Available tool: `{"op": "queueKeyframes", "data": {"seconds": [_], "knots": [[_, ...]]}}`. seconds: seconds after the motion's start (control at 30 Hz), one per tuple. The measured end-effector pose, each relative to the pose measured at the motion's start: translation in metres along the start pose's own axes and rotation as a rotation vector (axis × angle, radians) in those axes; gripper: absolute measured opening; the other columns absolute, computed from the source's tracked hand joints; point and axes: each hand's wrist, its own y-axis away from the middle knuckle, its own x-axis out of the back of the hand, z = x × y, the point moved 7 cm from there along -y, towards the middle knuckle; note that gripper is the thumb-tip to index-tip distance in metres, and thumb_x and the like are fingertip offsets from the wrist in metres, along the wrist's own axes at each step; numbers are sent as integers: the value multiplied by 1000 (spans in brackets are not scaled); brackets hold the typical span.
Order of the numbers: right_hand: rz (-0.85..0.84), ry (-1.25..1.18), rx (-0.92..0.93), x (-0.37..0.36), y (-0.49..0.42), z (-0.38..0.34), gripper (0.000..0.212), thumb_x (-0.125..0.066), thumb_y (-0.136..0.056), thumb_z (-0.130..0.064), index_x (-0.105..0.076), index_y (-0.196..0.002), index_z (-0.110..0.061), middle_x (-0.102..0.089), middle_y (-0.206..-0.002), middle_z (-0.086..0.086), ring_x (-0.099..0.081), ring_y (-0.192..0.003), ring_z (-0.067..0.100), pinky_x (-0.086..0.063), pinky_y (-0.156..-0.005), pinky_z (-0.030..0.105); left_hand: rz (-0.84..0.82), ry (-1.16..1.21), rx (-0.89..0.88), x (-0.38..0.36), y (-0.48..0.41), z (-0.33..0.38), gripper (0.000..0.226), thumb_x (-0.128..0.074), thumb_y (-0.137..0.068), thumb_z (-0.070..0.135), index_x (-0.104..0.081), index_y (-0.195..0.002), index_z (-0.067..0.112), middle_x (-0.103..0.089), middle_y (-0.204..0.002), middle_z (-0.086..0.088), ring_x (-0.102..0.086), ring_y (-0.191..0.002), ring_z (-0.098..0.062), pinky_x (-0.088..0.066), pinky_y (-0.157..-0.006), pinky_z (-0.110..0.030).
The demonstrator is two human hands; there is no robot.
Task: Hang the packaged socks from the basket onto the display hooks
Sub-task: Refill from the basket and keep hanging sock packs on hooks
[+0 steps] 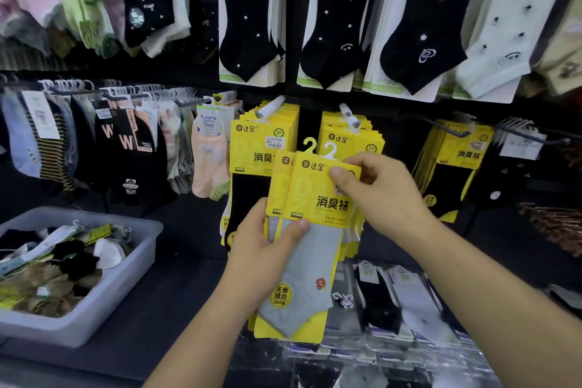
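Both hands, left hand [264, 249] and right hand [378, 189], grip yellow sock packs [315, 198], unhung; gray basket [104, 302] at left holds more.

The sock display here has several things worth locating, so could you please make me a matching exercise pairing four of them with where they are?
Things:
1. grey basket
2. grey socks in the yellow pack
3. left hand
4. right hand

Places:
A. gripping the top of the yellow pack, just below its hanger
B. low on the left, on the dark counter, with loose sock packs inside
C. held in both hands in front of the yellow packs on the hooks
D. holding the pack's lower left side, thumb across the front

Pairs: 1-B, 2-C, 3-D, 4-A
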Motion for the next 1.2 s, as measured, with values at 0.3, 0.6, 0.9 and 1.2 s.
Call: {"op": "queueKeyframes", "data": {"seconds": [0.3, 0.6, 0.9, 1.2], "knots": [[184, -445, -194, 27, -6, 32, 17, -75, -90, -19, -71, -106, -12, -79, -88, 0, -72, -70, 2, -49, -54, 13, 97, -29, -27, 6, -2, -4, 12, -65, -102, 41, -72, -110, 35, -80, -113, 9, -76, -108, -13, -60, -91, -42], [286, -381, -158, 41, -28, 31, 3, -72, -94, -23, -74, -92, -22, -79, -85, -8, -74, -81, 4, -53, -62, 12, 136, -237, -34, 15, 1, -2, 20, -57, -107, 33, -69, -107, 49, -76, -107, 22, -71, -99, -1, -57, -84, -37], [327, -132, -117, 44, -28, 37, 13, -78, -88, -34, -68, -85, -26, -73, -75, -9, -68, -71, 0, -49, -61, 14, 130, -117, -43, 13, 4, 3, 25, -57, -107, 27, -72, -105, 47, -79, -110, 16, -75, -103, -7, -59, -85, -35], [5, -219, -154, 24, 22, 33, 27, -59, -99, -41, -72, -89, -20, -74, -79, -7, -67, -68, 4, -47, -58, 15, -30, -63, -11, -19, 17, 6, 12, -63, -98, 36, -70, -106, 42, -80, -110, 7, -77, -104, -14, -62, -80, -29]]}}
